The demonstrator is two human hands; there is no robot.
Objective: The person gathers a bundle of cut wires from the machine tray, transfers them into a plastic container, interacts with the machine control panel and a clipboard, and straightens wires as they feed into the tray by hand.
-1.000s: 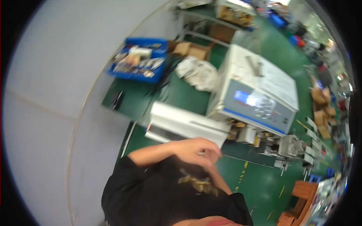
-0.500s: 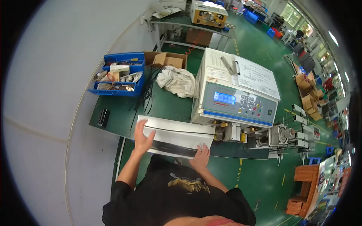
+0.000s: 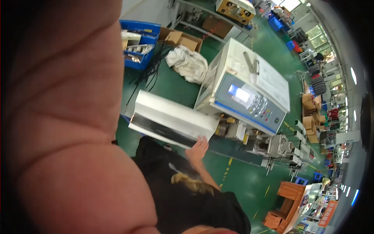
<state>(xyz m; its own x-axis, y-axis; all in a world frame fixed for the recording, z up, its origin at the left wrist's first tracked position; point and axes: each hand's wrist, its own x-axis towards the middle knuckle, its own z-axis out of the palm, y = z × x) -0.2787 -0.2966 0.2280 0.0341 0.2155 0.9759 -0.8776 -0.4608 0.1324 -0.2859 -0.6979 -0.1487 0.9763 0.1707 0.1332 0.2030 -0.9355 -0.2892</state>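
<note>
A long white trough (image 3: 167,110) with a dark strip along its inside sits at the front edge of the green worktable. My right hand (image 3: 198,150) is at its near right corner, fingers closed over the rim; the thumb does not show. My left hand (image 3: 74,128) is raised very close to the camera and fills the left side as creased, blurred skin. Its fingers cannot be made out, and it covers part of the blue toolbox and the table's left end.
A white machine (image 3: 241,85) with a lit screen stands right of the trough, a clipboard (image 3: 269,78) on top. Behind lie a white cloth (image 3: 187,64), black cables (image 3: 150,68), a blue toolbox (image 3: 150,41) and a cardboard box (image 3: 183,40). An orange wooden desk (image 3: 286,191) is at lower right.
My left hand has left the trough's left end and come up close to the camera. My right hand stays at the right corner. The view has tilted and shifted.
</note>
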